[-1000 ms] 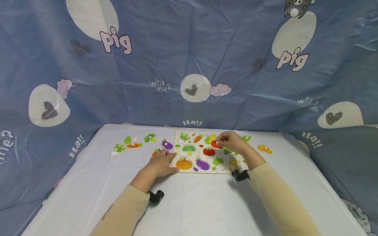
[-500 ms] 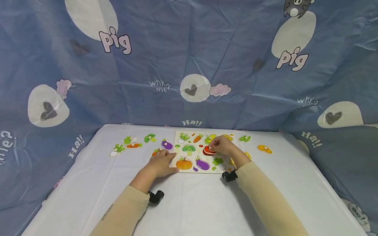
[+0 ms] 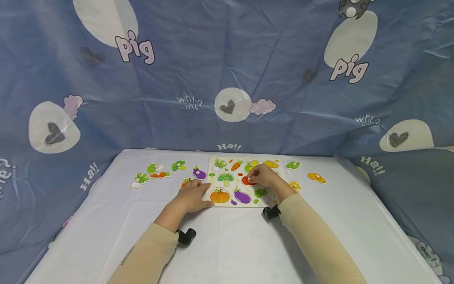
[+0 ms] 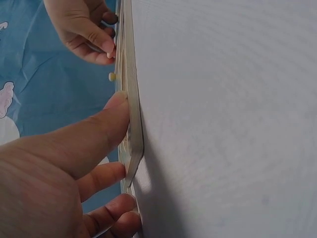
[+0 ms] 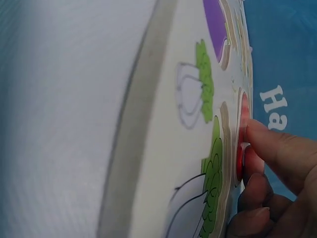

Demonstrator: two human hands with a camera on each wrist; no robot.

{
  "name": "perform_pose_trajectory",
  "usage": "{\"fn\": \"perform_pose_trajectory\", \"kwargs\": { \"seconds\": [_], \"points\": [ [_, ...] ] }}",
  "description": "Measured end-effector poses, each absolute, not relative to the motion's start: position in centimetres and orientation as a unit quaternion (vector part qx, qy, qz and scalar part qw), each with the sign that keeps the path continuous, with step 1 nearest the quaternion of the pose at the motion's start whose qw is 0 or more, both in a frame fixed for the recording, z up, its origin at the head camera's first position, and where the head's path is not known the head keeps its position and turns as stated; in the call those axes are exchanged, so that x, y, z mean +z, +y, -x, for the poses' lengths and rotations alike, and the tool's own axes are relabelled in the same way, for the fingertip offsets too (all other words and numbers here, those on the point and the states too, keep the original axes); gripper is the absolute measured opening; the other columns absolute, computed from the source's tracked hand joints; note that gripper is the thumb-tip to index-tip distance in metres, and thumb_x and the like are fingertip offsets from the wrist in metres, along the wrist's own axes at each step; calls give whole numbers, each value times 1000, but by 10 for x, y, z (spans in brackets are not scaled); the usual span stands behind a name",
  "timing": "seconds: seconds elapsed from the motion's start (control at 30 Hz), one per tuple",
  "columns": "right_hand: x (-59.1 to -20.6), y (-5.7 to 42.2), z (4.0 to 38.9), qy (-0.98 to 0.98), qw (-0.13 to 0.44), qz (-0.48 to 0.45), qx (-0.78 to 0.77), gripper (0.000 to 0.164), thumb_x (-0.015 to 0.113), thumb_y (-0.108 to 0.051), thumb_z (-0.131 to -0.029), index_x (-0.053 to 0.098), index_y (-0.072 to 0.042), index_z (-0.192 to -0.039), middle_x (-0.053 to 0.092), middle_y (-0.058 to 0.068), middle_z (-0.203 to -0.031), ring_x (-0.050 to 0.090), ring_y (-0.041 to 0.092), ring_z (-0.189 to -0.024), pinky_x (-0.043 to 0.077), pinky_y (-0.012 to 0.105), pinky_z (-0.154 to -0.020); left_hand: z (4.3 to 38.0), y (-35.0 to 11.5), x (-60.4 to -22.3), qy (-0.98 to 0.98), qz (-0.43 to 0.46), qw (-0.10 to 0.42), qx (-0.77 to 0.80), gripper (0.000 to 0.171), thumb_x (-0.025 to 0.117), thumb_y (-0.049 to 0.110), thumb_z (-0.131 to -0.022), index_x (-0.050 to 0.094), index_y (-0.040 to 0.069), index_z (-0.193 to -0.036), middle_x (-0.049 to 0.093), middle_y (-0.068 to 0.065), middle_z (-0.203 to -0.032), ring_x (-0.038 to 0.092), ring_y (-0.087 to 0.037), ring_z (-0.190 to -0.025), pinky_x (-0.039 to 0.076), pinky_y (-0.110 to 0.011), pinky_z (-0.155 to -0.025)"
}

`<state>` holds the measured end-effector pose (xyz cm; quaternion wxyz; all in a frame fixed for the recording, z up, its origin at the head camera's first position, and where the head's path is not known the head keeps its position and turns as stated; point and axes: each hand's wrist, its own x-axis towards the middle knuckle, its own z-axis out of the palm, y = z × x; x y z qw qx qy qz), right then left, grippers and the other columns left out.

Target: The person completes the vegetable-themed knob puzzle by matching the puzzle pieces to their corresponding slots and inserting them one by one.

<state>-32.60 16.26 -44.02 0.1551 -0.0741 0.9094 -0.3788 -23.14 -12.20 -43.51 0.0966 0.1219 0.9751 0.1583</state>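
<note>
Red shows first from where I stand: the tomato piece (image 3: pixel 246 181), pinched between the thumb and finger of the right hand (image 3: pixel 261 176), down at the vegetable board (image 3: pixel 236 176); whether it sits flush I cannot tell. Left of that hand is the broccoli picture (image 3: pixel 225 178); nearer the person, the eggplant picture (image 3: pixel 242 195). The left hand (image 3: pixel 191 196) lies spread, merely touching the board's near left corner with thumb and fingertips. Just past its fingers peeks an orange pumpkin piece (image 3: pixel 185 182), a loose eggplant piece (image 3: pixel 200 174) beyond it. Farther left of that hand lie a carrot piece (image 3: pixel 158 175) and a radish piece (image 3: pixel 136 182); well right of the right hand, a potato piece (image 3: pixel 315 178), all on white cloth (image 3: pixel 234 244)
</note>
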Motion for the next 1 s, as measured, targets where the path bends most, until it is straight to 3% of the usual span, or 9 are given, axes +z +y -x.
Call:
{"fn": "perform_pose_trajectory", "kwargs": {
  "seconds": [0.4,0.67,1.0],
  "points": [
    [-440,163,326,911,153,64,-378,7,76,-13,-90,75,-9,-96,62,4,-82,52,18,-77,44,28,-70,230,-120,-432,975,-114,98,166,75,77,44,-86,50,13,-149,50,-15,-124,44,-31,-112,38,-51,-100],
    [-427,171,319,917,124,77,-372,10,74,-15,-91,75,-9,-99,64,5,-95,54,20,-85,45,30,-74,229,-120,-431,974,-115,98,167,75,77,44,-86,50,13,-149,50,-14,-122,43,-31,-111,39,-51,-99],
    [-404,198,308,907,83,95,-401,15,72,-13,-93,73,-3,-106,64,7,-94,55,22,-87,46,33,-73,230,-121,-433,975,-116,100,164,76,77,44,-86,49,13,-149,50,-15,-123,44,-31,-111,39,-51,-99]
  ]
}}
